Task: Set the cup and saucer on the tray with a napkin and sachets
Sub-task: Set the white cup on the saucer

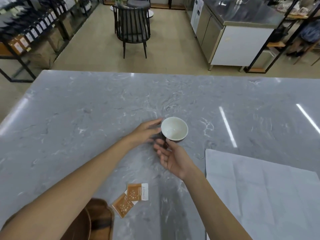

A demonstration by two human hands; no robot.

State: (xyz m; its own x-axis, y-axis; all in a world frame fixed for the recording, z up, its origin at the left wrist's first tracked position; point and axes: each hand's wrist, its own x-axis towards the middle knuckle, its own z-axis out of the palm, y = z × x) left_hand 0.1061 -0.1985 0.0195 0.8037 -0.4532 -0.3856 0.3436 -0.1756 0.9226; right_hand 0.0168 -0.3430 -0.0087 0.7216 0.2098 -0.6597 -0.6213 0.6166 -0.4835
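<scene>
A cup [174, 129], dark brown outside and white inside, stands upright and empty in the middle of the grey marble counter [86, 110]. My right hand [170, 157] pinches its dark handle from the near side. My left hand [147, 131] reaches in beside the cup's left wall with fingers stretched, touching or nearly touching it. Two orange sachets [132, 198] lie overlapped on the counter near me. A white napkin [259, 193] is spread flat at the right. A brown wooden tray [102, 217] shows at the bottom left, partly under my left forearm. No saucer is clearly visible.
Beyond the counter's far edge stand a black chair [132, 26], a steel and white cabinet [239, 40] at the right, and shelves of boxed goods [31, 35] at the left.
</scene>
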